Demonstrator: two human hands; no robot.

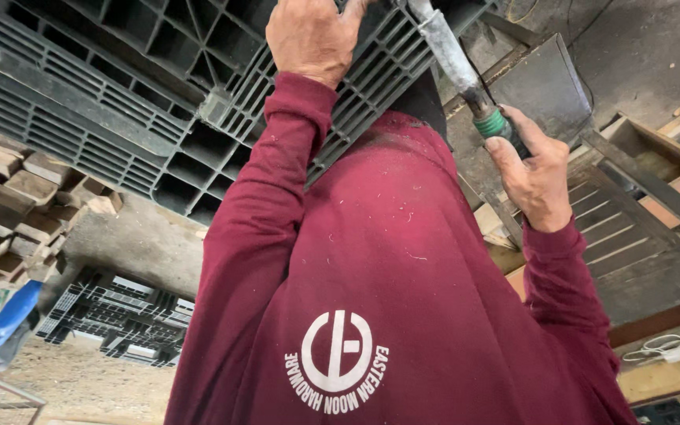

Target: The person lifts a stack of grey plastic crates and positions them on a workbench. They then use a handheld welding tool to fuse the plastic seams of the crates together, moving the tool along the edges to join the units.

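A round white emblem ringed with white lettering (337,361) is being shown at six o'clock on a maroon sweatshirt (387,260) that is filling the middle of the view. At nine o'clock, cut wooden blocks (9,205) are being seen in a stack, with a blue object (5,319), too blurred to identify, below them. A dark plastic pallet (120,94) is being held overhead from ten to twelve o'clock. The left hand (312,35) is being pressed against the pallet's grid at twelve o'clock; its fingers are cut off by the frame edge, so their spread cannot be told. At two o'clock, the right hand (533,177) is being kept closed, fingers wrapped around a green-banded grey tool handle (466,75), whose tip is cut off.
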